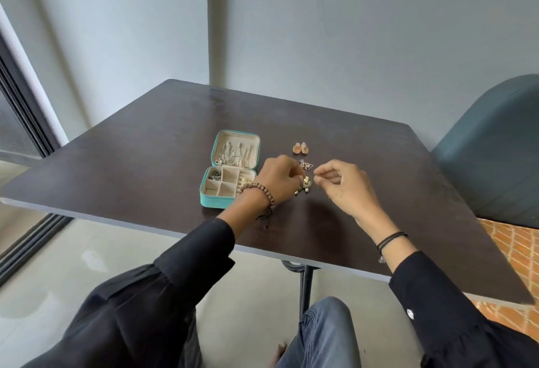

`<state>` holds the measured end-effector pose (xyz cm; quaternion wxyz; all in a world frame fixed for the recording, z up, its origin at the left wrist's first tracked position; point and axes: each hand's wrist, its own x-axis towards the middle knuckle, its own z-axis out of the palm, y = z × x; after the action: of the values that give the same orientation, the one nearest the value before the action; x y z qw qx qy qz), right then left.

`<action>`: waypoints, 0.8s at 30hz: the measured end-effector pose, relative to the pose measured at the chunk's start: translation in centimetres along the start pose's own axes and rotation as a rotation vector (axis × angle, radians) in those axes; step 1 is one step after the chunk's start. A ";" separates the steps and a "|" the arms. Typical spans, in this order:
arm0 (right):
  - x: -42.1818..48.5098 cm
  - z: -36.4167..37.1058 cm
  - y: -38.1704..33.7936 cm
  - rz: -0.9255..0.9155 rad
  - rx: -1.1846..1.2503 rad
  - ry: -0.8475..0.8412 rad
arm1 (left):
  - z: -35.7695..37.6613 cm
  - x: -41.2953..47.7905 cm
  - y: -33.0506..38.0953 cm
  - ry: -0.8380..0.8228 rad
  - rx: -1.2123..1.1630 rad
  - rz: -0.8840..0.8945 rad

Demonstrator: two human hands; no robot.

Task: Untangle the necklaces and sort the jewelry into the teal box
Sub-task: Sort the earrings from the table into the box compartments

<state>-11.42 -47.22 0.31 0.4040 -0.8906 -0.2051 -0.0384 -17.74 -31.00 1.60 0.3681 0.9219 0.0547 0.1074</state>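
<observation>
While the teal box point(230, 169) lies open on the tabletop point(145, 145) just left of the hands, both hands work over a small gold-and-dark ornament point(304, 186) in front of it. The left hand point(278, 178) is curled with its fingertips pinched at the ornament's top, probably to steady it. The right hand point(342, 183) is closed with thumb and forefinger pressed together just beside the piece, as if drawing out something fine, though whatever it holds is too small to tell. Two more pieces wait on the tabletop behind the hands, likely laid out apart so they do not catch: a pair of orange earrings point(300, 148) farther back and a triangular piece point(306, 165) nearer. In the box, the lid half holds silvery chains hanging in a row. The divided tray has a dark cluster in its far-left compartment and gold items at its right side, partly hidden by the left wrist; the middle and near compartments look empty.
</observation>
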 end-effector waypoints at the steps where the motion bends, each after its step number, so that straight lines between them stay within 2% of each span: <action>1: 0.0 0.1 0.4 0.007 -0.023 -0.002 | 0.7 0.2 0.0 -0.003 0.018 -0.013; 8: 0.6 1.9 2.1 -0.022 -0.138 -0.049 | 3.8 1.2 -0.5 0.031 0.188 -0.042; 14: 0.8 3.5 2.1 0.025 -0.242 -0.018 | 4.3 1.5 -0.7 0.059 0.191 -0.054; 19: -0.1 3.8 3.1 -0.017 -0.068 0.080 | 4.3 1.1 -0.7 0.080 0.097 -0.071; 24: -0.8 3.1 2.7 -0.028 0.169 0.106 | 5.3 0.8 -0.7 0.094 0.049 -0.100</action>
<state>-11.40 -46.80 -3.80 0.4876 -0.8470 -0.1986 -0.0734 -15.73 -33.86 -2.51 0.3473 0.9207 0.1204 0.1309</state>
